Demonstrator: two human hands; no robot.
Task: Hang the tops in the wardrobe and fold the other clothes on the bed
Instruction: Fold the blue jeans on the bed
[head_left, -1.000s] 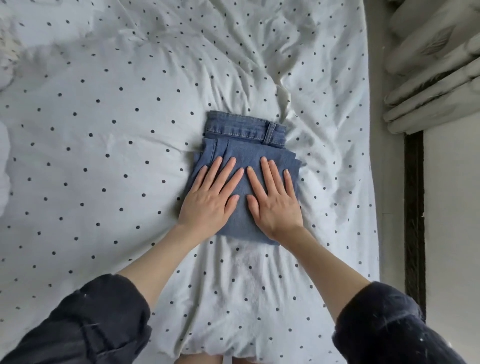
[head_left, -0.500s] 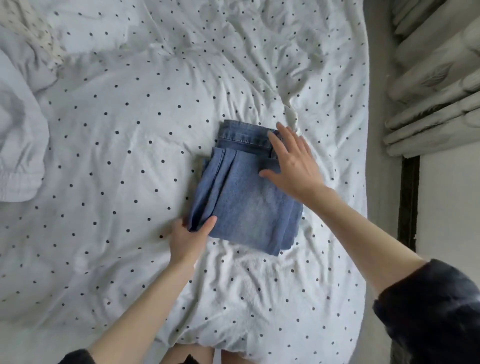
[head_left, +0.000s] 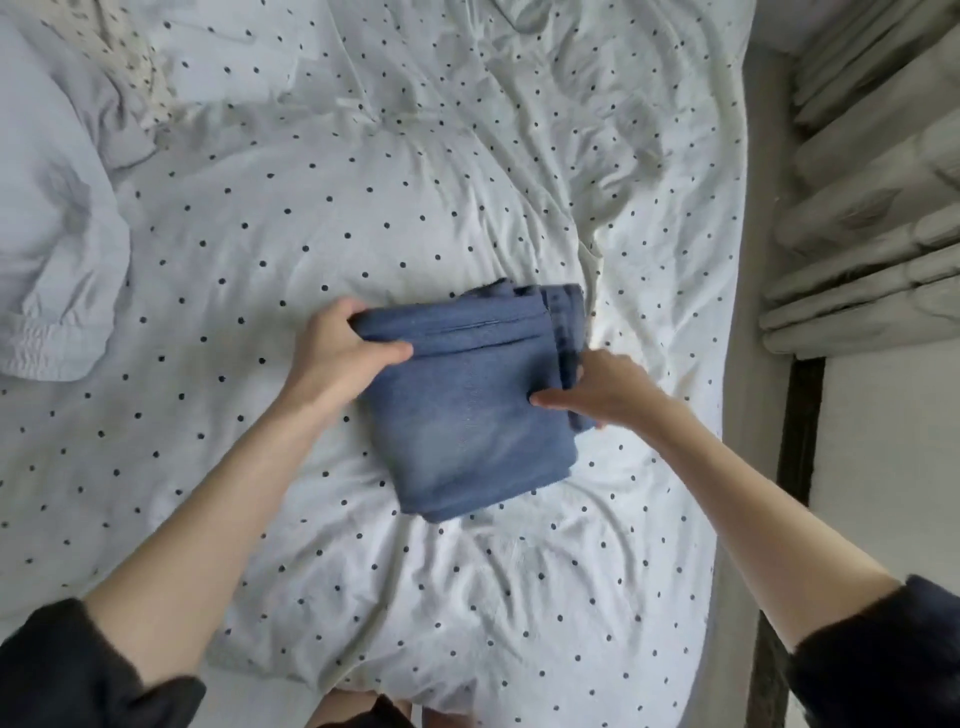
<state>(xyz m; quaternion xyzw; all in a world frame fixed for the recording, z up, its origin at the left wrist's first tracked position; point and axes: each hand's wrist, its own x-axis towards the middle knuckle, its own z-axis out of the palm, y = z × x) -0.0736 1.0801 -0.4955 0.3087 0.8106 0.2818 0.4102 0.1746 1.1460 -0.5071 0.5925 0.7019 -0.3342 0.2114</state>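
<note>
A folded pair of blue jeans (head_left: 467, 415) lies as a thick bundle on the white dotted duvet (head_left: 363, 218), right of centre. My left hand (head_left: 340, 358) grips the bundle's left edge, thumb on top and fingers curled underneath. My right hand (head_left: 597, 389) grips the right edge by the waistband, thumb pressed on the top layer and fingers tucked under. The bundle's far end looks raised off the bed. Both dark sleeves are pushed up at the frame's bottom corners.
A pale grey-white garment (head_left: 52, 249) lies crumpled at the left edge of the bed, with a small-patterned cloth (head_left: 130, 57) behind it. Right of the bed run a narrow floor strip, a dark vertical post (head_left: 800, 415) and pleated curtains (head_left: 872, 197).
Both hands went from pressing flat on the jeans to the bundle's two sides. They now grip it, and the bundle has turned so the waistband faces right.
</note>
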